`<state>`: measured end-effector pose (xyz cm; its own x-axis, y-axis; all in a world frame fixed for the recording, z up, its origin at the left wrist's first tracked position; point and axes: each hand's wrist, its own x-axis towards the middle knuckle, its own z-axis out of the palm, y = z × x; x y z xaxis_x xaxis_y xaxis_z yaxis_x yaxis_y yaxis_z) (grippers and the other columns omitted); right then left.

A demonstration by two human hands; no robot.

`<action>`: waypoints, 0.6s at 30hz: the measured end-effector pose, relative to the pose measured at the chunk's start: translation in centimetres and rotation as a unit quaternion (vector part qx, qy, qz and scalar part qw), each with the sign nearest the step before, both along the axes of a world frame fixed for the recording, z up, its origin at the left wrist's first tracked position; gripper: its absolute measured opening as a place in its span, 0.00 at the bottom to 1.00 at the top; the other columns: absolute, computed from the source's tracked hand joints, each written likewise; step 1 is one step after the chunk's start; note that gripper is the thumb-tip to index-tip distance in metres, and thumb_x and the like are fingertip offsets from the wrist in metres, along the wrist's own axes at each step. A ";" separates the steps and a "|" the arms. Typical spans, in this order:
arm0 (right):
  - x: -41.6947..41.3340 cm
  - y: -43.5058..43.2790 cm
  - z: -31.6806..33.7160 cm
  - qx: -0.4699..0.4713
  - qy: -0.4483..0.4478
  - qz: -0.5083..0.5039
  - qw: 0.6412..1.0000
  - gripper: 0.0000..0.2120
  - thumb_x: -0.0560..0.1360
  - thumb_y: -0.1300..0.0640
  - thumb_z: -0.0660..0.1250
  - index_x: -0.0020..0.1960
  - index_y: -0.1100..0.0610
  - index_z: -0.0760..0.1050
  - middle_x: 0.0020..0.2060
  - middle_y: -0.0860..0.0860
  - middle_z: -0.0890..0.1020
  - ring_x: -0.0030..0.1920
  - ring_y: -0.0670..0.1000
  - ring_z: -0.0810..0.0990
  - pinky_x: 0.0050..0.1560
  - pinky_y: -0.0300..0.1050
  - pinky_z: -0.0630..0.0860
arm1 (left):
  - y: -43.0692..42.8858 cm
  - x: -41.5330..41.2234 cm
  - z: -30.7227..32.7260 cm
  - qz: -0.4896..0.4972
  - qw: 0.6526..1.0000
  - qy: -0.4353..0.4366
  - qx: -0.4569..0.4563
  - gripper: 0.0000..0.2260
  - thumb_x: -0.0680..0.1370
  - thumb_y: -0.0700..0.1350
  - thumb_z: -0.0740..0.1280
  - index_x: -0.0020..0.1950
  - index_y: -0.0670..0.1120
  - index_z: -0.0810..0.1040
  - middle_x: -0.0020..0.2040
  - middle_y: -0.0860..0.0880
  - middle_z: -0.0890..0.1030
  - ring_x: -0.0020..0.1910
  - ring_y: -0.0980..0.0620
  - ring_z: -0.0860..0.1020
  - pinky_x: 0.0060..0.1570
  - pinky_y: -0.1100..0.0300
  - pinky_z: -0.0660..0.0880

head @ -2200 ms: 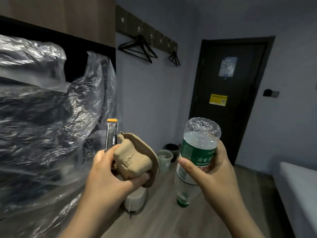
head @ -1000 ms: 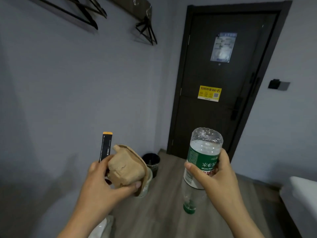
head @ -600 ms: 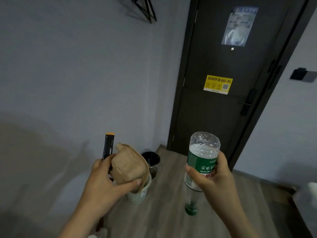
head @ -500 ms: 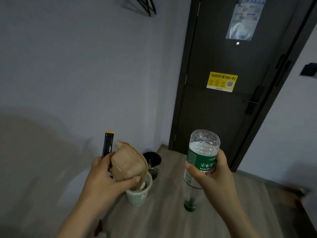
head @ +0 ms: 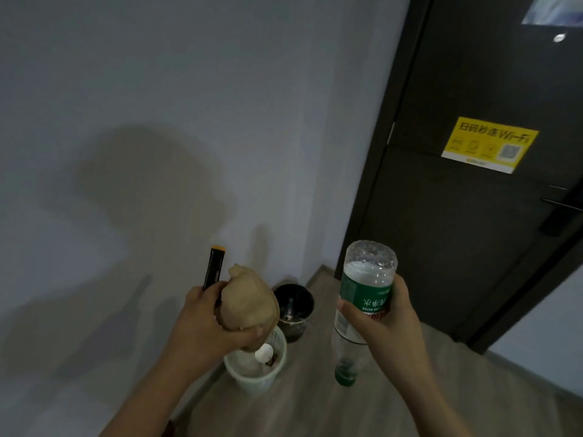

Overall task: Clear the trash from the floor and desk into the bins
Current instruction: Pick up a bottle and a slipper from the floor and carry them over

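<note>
Left hand grips crumpled brown paper wad and black orange-tipped sachet near white plastic bin; right hand grips inverted clear green-labelled bottle. Centre each load low over the bin mouth before release.

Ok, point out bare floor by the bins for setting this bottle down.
Bare floor lies between the black bin and the door, also before the white bin. Crowded: by the wall, where both bins stand.

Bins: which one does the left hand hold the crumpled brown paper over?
The white bin, nearest the camera and partly hidden by the crumpled brown paper; the black bin stands behind it, toward the door.
</note>
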<state>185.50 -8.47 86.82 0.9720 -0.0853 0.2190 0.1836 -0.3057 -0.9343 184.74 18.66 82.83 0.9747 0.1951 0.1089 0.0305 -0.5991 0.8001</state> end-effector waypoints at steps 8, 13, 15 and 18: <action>13.4 1.2 -4.0 -0.001 0.065 0.007 0.998 0.27 0.65 0.53 0.78 0.52 0.32 0.68 0.47 0.35 0.81 0.46 0.35 0.80 0.37 0.32 0.76 | 1.5 13.6 -6.8 -0.030 0.992 0.123 0.013 0.34 0.56 0.56 0.78 0.58 0.54 0.70 0.54 0.51 0.70 0.49 0.53 0.75 0.54 0.56 0.75; 21.7 3.1 -6.8 -0.007 0.115 0.006 0.993 0.29 0.65 0.57 0.78 0.57 0.38 0.67 0.50 0.40 0.79 0.48 0.40 0.79 0.47 0.40 0.77 | 2.9 21.3 -11.0 -0.074 0.974 0.207 0.061 0.35 0.56 0.60 0.75 0.58 0.46 0.73 0.54 0.46 0.74 0.51 0.50 0.75 0.52 0.57 0.75; 24.4 3.7 -8.2 -0.016 0.118 0.004 0.993 0.31 0.65 0.59 0.78 0.59 0.41 0.67 0.50 0.39 0.79 0.49 0.40 0.79 0.49 0.40 0.77 | 3.4 23.7 -12.6 -0.086 0.962 0.240 0.101 0.33 0.59 0.59 0.76 0.59 0.47 0.72 0.54 0.46 0.73 0.51 0.50 0.73 0.48 0.60 0.72; 27.8 3.9 -10.8 -0.023 0.127 0.003 0.992 0.31 0.64 0.60 0.79 0.60 0.42 0.68 0.52 0.40 0.79 0.51 0.40 0.79 0.48 0.38 0.76 | 3.2 26.8 -15.5 -0.126 0.936 0.285 0.161 0.38 0.58 0.63 0.68 0.63 0.45 0.70 0.57 0.46 0.72 0.54 0.47 0.74 0.53 0.59 0.72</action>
